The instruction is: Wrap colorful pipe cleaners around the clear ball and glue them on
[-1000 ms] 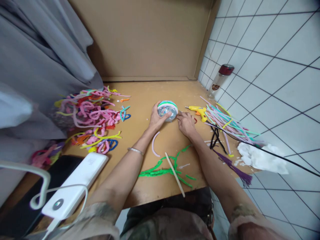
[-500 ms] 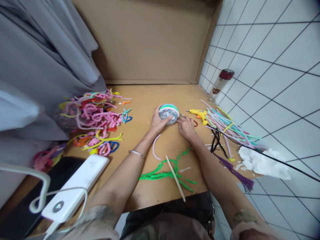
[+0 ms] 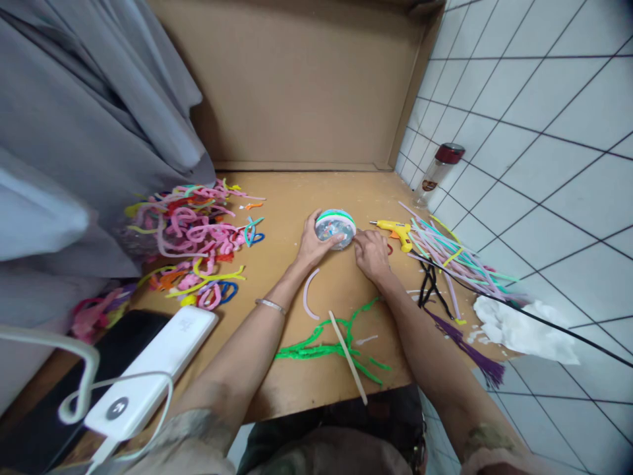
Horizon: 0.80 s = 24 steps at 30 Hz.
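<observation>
A round clear container (image 3: 335,228) with a green and white rim stands tilted near the middle of the table. My left hand (image 3: 316,241) grips it from the left, thumb across its front. Against its right side is my right hand (image 3: 370,253), its fingers curled together at the container's edge; anything between those fingertips is too small to make out. A yellow glue gun (image 3: 395,232) lies just right of my right hand. Below my left hand lies a curved pale pink stem (image 3: 307,295).
Tangled fuzzy stems (image 3: 190,227) cover the left side. Green stems (image 3: 311,348) and a wooden stick (image 3: 349,359) lie near the front edge. A power bank (image 3: 153,369) is front left; straight stems (image 3: 445,254), a bottle (image 3: 439,173) and white fluff (image 3: 527,330) are right.
The view has shifted slightly. My right hand has moved a little against the container's right side; my left hand keeps its hold.
</observation>
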Available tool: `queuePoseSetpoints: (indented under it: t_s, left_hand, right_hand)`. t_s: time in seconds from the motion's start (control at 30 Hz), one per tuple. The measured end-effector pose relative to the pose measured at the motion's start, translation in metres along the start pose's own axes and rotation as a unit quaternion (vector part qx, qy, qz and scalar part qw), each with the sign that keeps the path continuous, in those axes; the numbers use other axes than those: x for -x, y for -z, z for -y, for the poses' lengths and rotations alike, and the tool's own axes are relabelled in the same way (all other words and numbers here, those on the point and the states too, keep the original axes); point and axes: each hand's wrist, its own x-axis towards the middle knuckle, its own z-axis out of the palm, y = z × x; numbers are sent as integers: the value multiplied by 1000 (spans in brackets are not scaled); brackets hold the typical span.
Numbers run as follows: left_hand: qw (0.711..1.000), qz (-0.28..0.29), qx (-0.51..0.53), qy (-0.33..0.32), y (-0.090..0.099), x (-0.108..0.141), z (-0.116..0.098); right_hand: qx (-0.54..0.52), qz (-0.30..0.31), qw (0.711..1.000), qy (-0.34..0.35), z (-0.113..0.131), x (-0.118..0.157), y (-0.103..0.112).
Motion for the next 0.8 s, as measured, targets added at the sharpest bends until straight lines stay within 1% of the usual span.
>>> queuePoseSetpoints:
  t_s: [0.1, 0.2, 0.33, 0.4, 0.5, 0.63, 0.7, 0.8]
  left_hand:
    - [1000, -4, -2, -3, 0, 0, 1]
    - [1000, -10, -8, -2, 0, 0, 2]
    - [1000, -15, -14, -2, 0, 0, 1]
    - [1000, -19, -16, -3, 0, 1, 0]
    - [1000, -18, -21, -5, 0, 1, -3]
    - [1000, -14, -20, -9, -1, 2, -4]
    - [1000, -14, -20, -10, -1, 2, -5]
    - [999, -20, -26, -10, -1, 2, -5]
  right_hand:
    - [-15, -15, 1000, -21, 2, 0, 0]
    - [-35, -10, 999, -40, 6, -1, -1]
    - [-48, -3, 998, -33, 7, -2, -3]
    - [-69, -12, 997, -33, 4, -3, -4]
    - [-142, -52, 988, -45, -1, -7, -7]
    - [-240, -92, 965, -51, -5, -13, -12]
    - [-255, -108, 959, -57, -5, -15, -15]
    - [-247, -152, 956, -55, -2, -18, -20]
